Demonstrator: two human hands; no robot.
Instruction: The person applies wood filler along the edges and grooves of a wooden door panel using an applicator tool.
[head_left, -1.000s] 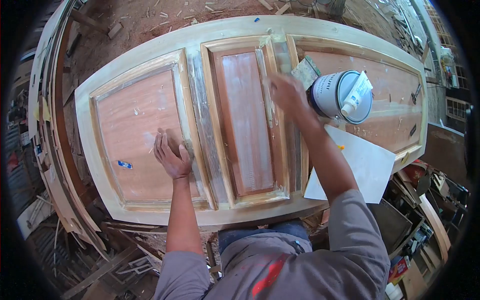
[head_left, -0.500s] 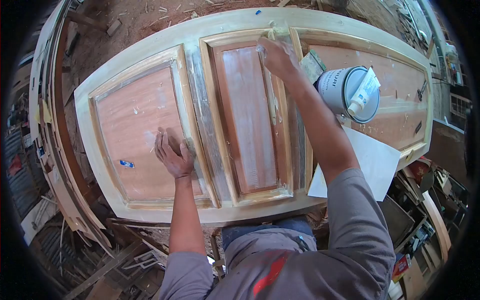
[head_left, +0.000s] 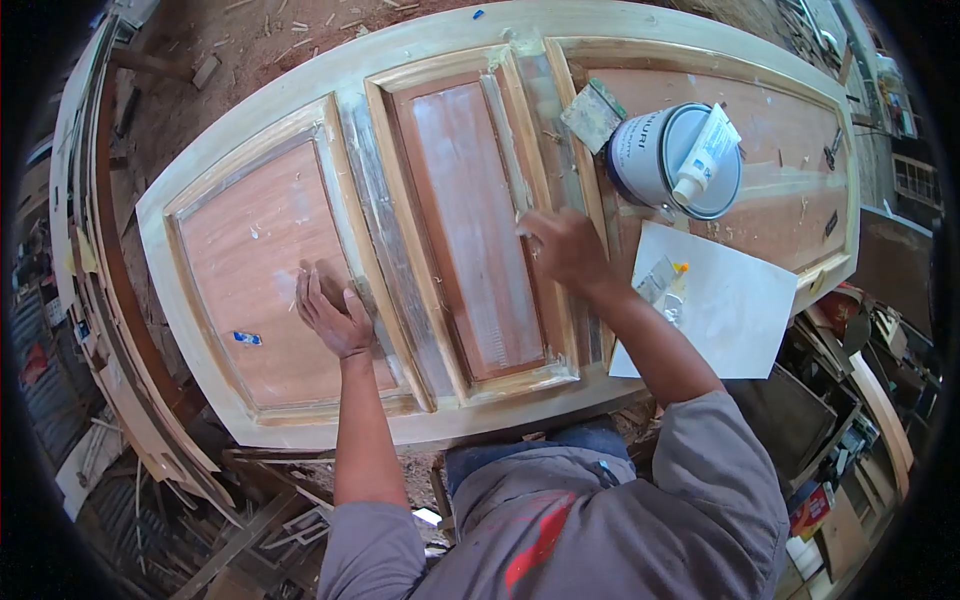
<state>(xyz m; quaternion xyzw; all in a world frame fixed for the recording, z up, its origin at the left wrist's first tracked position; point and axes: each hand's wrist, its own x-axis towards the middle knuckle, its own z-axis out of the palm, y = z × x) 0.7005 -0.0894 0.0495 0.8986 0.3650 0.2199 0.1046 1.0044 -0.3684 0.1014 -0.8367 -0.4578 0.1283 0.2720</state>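
A wooden panel door lies flat before me, with raised molding around its panels. My left hand rests flat on the left panel, its fingers spread. Over the right molding of the narrow middle panel, my right hand is closed, fingers curled. A small pale bit shows at its fingertips, too little to name. Near my left hand lies a small blue-and-white piece.
Right of my right hand stands a paint can with a white tube on its lid. Beside it are a flat greenish-grey piece and a white sheet bearing a clear packet. Wood scraps crowd both sides.
My right hand has slid toward me along the middle panel's right molding, from its far end to about halfway. My left hand stays put. The packet on the sheet has come into view.
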